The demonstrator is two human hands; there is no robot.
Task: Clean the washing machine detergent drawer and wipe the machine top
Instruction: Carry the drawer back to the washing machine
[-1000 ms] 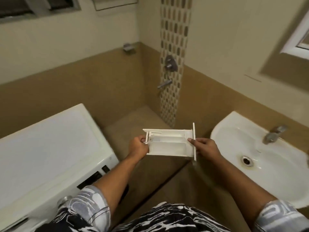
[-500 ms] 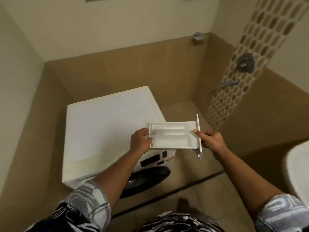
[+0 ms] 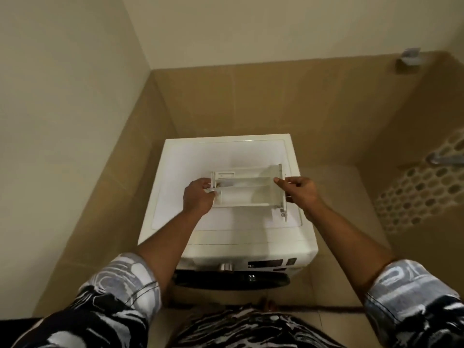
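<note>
I hold a white plastic detergent drawer [image 3: 247, 189] level above the top of the white washing machine [image 3: 190, 156]. My left hand [image 3: 198, 197] grips the drawer's back end. On the right, my right hand [image 3: 300, 190] grips its front panel, which stands upright. The drawer's open compartments face up. Whether the drawer touches the machine top, I cannot tell. The machine's control panel [image 3: 266, 264] and dark door [image 3: 232, 280] show below the top's front edge.
The machine stands in a corner between a cream and tan tiled wall on the left and behind. A mosaic tile strip [image 3: 421, 192] with a metal tap [image 3: 444, 159] is at the right. A small metal fitting [image 3: 410, 59] sits high on the back wall.
My view has swung left from the sink to the washing machine. The drawer, held in both hands throughout, is now over the middle of the machine top.
</note>
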